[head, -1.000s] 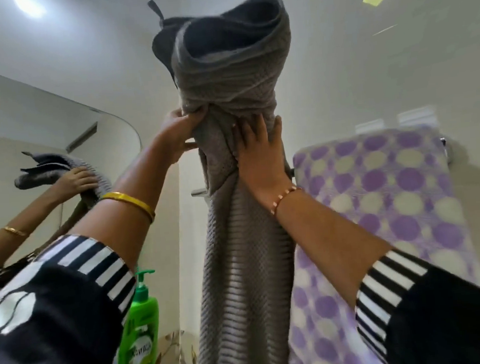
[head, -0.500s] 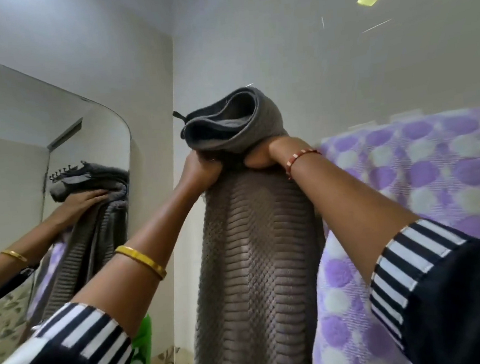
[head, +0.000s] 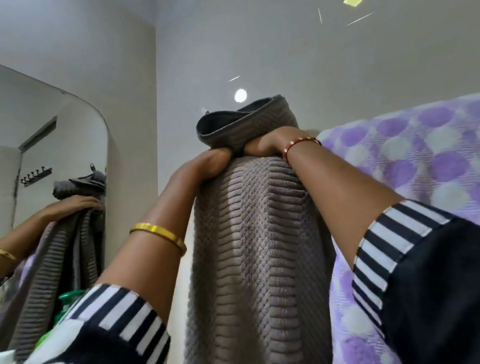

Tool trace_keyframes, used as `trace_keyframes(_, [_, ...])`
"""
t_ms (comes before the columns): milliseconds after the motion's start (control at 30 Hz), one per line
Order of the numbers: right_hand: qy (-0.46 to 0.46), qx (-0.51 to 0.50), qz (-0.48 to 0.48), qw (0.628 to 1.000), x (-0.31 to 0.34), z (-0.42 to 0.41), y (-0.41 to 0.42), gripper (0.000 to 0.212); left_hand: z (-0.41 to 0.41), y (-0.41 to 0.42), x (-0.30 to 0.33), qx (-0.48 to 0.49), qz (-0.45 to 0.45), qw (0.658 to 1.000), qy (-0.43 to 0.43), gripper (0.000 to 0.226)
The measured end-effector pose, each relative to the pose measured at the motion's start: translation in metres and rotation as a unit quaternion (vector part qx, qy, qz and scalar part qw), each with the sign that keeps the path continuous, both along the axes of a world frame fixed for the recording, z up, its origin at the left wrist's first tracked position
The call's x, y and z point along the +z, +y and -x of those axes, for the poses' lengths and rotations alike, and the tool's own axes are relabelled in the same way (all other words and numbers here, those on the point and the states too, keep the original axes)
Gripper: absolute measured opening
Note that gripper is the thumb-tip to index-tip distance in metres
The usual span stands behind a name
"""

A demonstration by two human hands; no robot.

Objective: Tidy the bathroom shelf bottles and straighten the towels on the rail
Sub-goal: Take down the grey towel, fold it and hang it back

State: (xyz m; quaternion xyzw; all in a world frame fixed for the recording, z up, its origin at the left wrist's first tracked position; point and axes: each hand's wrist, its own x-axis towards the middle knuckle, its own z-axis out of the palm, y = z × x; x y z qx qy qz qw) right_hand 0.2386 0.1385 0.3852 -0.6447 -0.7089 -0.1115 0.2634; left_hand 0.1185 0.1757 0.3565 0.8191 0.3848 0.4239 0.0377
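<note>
A ribbed grey towel [head: 256, 261] hangs straight down in the middle of the view, its top bunched into a dark fold above my hands. My left hand [head: 203, 167] grips the towel's top at its left side. My right hand [head: 264, 145] grips the top at its right side, knuckles close to the left hand. To the right hangs a purple and white dotted towel [head: 433, 166]. The rail itself is hidden behind the towels. A green bottle [head: 70, 298] shows only as a sliver behind my left sleeve.
A mirror [head: 30, 158] with a rounded corner covers the left wall and reflects my arm, the grey towel and a row of hooks. The two walls meet in a corner [head: 158, 102] just left of the grey towel.
Both hands have come down with the grey towel: its bunched top was high overhead and now sits low and flatter. The hanging part has spread wider.
</note>
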Motion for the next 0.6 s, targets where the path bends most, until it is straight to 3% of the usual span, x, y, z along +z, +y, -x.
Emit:
trace_keyframes(100, [0.007, 0.040, -0.035, 0.999, -0.011, 0.003, -0.007, 0.041, 0.001, 0.007, 0.006, 0.000, 0.020, 1.000, 0.012, 0.056])
trace_keyframes(167, [-0.024, 0.000, -0.129, 0.991, -0.022, 0.005, -0.013, 0.036, 0.000, -0.001, 0.002, -0.004, 0.015, 1.000, 0.014, 0.049])
trace_keyframes(267, [-0.135, -0.069, -0.343, 0.927, -0.034, 0.007, -0.019, 0.025, -0.001, -0.001, 0.002, -0.016, 0.022, 1.000, 0.009, 0.038])
trace_keyframes(333, [-0.160, -0.090, -0.398, 0.899, -0.035, 0.006, -0.020, 0.028, -0.002, -0.002, 0.001, -0.009, 0.020, 1.000, 0.008, 0.038])
trace_keyframes(433, [-0.080, -0.104, -0.358, 0.925, -0.034, 0.003, -0.019, 0.039, -0.008, 0.002, -0.007, 0.048, -0.045, 0.998, -0.001, 0.041])
trace_keyframes(500, [-0.055, -0.090, -0.295, 0.950, -0.031, 0.003, -0.025, 0.032, -0.010, 0.003, -0.019, 0.126, -0.143, 0.981, -0.025, 0.036])
trace_keyframes(600, [-0.055, -0.061, -0.172, 0.982, -0.011, 0.003, -0.041, 0.027, -0.006, -0.004, -0.037, 0.161, -0.379, 0.907, -0.088, 0.023])
